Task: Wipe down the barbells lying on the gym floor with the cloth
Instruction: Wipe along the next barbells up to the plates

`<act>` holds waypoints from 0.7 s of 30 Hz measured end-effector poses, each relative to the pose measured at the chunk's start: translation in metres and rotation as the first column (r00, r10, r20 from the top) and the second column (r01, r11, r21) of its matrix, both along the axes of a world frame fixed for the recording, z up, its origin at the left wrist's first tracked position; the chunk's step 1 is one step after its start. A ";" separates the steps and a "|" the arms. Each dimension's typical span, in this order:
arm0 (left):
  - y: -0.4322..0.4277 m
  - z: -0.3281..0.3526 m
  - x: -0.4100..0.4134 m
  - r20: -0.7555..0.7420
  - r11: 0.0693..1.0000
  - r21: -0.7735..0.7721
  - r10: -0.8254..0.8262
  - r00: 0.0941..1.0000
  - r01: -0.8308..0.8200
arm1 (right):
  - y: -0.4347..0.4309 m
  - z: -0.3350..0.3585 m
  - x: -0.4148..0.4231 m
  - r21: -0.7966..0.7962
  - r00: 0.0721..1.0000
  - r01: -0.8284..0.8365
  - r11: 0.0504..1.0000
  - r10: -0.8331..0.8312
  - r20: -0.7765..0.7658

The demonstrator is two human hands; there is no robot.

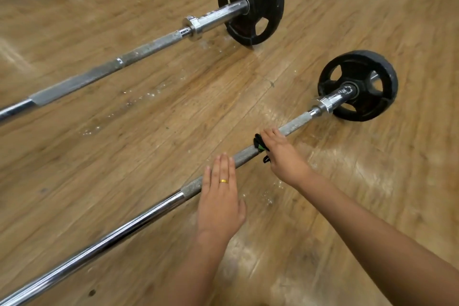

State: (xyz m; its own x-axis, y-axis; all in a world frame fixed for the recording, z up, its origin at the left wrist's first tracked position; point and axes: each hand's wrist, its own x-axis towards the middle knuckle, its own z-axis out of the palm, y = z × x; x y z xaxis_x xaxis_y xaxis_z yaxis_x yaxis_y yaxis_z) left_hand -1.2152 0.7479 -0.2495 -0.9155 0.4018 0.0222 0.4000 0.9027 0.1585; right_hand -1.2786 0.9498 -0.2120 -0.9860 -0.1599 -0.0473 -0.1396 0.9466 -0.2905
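The near barbell (154, 208) lies on the wooden plank floor (323, 243), running from the lower left up to a small black plate (359, 85) at the right, and both hands are on its shaft. The right hand (280, 151) has its grip closed around a dark cloth (259, 144) with a flash of green, wrapped over the knurled section, probably so the fabric reaches round the whole bar as it slides. The left hand (219, 199) lies flat and open, fingers straight, palm pressed down on the bar where knurling meets smooth chrome; likely this pins the shaft so it neither rolls nor shifts under the wiping. A gold ring (223, 181) sits on one finger.

The knurled steel looks matt, grey and rough, speckled with pale residue, while the smooth stretch is mirror-bright. White flecks dot the floor beside it. A second barbell (99, 77) lies well apart and roughly parallel, carrying a larger black plate (250, 0) with cut-out handles and a chrome collar (192, 27)
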 end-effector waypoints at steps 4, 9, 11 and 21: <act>0.001 0.005 0.000 -0.001 1.000 -0.002 -0.006 1.000 0.006 | -0.004 -0.002 -0.004 0.041 0.999 0.034 0.999 -0.034 0.009; -0.005 0.003 -0.004 0.021 0.999 0.042 0.023 1.000 -0.024 | -0.012 0.002 -0.009 0.088 0.999 0.031 0.996 -0.034 0.038; -0.005 0.004 -0.005 0.031 0.999 0.036 0.024 0.999 -0.025 | -0.012 0.004 -0.010 0.113 0.999 0.021 0.993 -0.027 0.048; -0.001 0.002 -0.006 0.029 0.993 0.084 0.083 0.996 -0.085 | 0.001 0.006 -0.018 0.103 0.993 -0.039 0.994 0.027 0.111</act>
